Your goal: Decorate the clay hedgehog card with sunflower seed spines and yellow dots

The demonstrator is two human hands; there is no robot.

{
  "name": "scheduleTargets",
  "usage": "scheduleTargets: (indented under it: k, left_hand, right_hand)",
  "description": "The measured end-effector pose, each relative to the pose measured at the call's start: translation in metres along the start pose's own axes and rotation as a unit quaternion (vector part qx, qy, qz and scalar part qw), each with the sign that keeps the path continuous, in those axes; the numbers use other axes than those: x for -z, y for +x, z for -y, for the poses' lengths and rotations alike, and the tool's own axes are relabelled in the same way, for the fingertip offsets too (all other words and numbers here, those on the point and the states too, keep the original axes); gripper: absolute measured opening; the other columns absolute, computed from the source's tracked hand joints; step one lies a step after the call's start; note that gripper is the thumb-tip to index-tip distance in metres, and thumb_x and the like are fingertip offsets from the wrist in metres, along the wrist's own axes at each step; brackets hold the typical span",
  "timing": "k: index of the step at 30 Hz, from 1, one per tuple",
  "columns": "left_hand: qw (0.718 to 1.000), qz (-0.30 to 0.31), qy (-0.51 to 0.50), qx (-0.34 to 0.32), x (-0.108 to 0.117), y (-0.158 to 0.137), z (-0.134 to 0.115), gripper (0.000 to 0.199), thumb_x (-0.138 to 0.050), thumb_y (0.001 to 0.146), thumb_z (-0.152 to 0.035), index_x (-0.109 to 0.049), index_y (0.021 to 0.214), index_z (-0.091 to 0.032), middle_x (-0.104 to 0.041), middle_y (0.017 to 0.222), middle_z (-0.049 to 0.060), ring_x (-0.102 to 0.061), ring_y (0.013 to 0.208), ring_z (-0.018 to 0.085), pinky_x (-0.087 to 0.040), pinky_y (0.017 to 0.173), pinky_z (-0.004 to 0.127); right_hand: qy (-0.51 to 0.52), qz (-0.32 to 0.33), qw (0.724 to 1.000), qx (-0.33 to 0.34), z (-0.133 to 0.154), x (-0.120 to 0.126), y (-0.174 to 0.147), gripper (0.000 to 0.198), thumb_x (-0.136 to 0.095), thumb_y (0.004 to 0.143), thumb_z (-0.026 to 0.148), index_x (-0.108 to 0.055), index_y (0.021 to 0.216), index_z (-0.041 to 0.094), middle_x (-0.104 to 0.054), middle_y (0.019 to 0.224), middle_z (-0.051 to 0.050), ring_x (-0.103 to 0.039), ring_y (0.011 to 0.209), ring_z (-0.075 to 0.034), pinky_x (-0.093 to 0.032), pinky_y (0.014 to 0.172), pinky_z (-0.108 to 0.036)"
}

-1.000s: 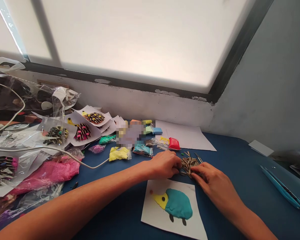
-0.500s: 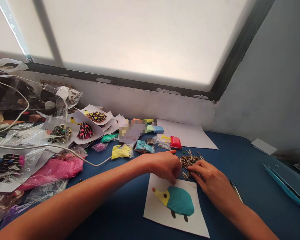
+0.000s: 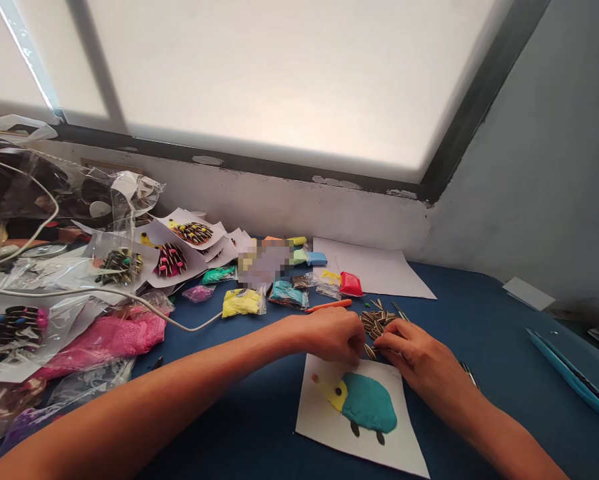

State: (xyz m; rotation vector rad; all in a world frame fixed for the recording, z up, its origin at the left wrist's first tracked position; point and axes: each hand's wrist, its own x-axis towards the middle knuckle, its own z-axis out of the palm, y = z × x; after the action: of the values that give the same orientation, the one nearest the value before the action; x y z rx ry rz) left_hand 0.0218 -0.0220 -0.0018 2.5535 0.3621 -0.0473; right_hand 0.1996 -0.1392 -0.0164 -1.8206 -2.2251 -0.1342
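Note:
A white card [image 3: 324,427] lies on the blue table, bearing a clay hedgehog [image 3: 372,403] with a teal body, yellow face and dark feet. At the card's top edge is my left hand [image 3: 336,333], fingers curled down and closed; its fingertips are hidden, so what they hold cannot be made out. My right hand [image 3: 412,350] pinches at the near right side of a pile of striped sunflower seeds [image 3: 376,321], its thumb and fingertips together on a seed. A few loose seeds [image 3: 369,351] lie between the two hands.
An orange stick-like tool [image 3: 329,305] and bagged clay, including yellow [image 3: 242,303] and red [image 3: 350,285], lie beyond my hands. Finished seed hedgehogs [image 3: 170,260], plastic bags and a white cable [image 3: 104,291] crowd the left. White paper [image 3: 379,270] lies behind; blue tweezers-like tool [image 3: 569,373] right.
The card has slid a little to the right, and my left hand has shifted right with it, uncovering more of the orange tool. My right hand has moved slightly left, closing its fingertips near the seeds.

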Motion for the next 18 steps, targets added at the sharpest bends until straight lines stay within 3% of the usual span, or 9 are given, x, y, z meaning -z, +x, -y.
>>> scheduleTargets:
  k: [4, 7, 9, 12, 18]
  left_hand:
    - [0.998, -0.053, -0.026, -0.005, -0.002, 0.001, -0.003, 0.012, -0.062, 0.082, -0.02, -0.069, 0.091, -0.019, -0.067, 0.08, -0.002, -0.06, 0.073, 0.012, -0.044, 0.083, 0.026]
    - [0.995, -0.097, 0.019, -0.019, -0.005, 0.003, -0.007, 0.022, -0.057, 0.087, -0.02, -0.071, 0.104, -0.024, -0.065, 0.098, 0.002, -0.061, 0.088, 0.016, -0.044, 0.077, 0.025]
    - [0.993, -0.097, 0.06, -0.043, -0.009, 0.005, -0.008, 0.02, -0.059, 0.087, -0.022, -0.071, 0.103, -0.025, -0.061, 0.104, 0.004, -0.059, 0.095, 0.018, -0.043, 0.076, 0.025]
    - [0.989, -0.099, 0.087, -0.06, -0.017, 0.011, -0.003, 0.013, -0.057, 0.088, -0.024, -0.07, 0.093, -0.023, -0.06, 0.096, 0.003, -0.059, 0.089, 0.017, -0.041, 0.069, 0.025]
    - [0.973, -0.171, 0.156, -0.003, -0.02, 0.016, 0.01, 0.019, -0.047, 0.089, -0.017, -0.066, 0.093, -0.018, -0.06, 0.098, 0.008, -0.058, 0.091, 0.021, -0.039, 0.063, 0.027]
  right_hand:
    - [-0.01, -0.01, 1.0, -0.021, -0.003, 0.002, -0.001, 0.027, -0.043, 0.095, 0.03, -0.069, 0.089, 0.027, -0.066, 0.09, -0.003, -0.064, 0.075, -0.016, -0.05, 0.061, -0.026]
    - [-0.026, -0.017, 0.998, -0.054, -0.012, 0.009, -0.005, 0.028, -0.042, 0.094, 0.033, -0.07, 0.092, 0.028, -0.067, 0.089, -0.003, -0.065, 0.072, -0.017, -0.049, 0.058, -0.027]
    - [-0.032, -0.007, 0.997, -0.072, -0.019, 0.015, -0.009, 0.027, -0.045, 0.092, 0.033, -0.071, 0.086, 0.028, -0.067, 0.083, -0.002, -0.065, 0.065, -0.017, -0.047, 0.053, -0.027]
    - [-0.026, 0.021, 0.996, -0.087, -0.026, 0.02, -0.014, 0.02, -0.053, 0.087, 0.033, -0.073, 0.082, 0.031, -0.068, 0.078, 0.001, -0.065, 0.06, -0.015, -0.046, 0.049, -0.025]
    - [-0.012, 0.04, 0.994, -0.099, -0.019, 0.015, -0.016, 0.022, -0.052, 0.088, 0.032, -0.073, 0.083, 0.03, -0.071, 0.081, 0.001, -0.068, 0.066, -0.016, -0.05, 0.055, -0.026]
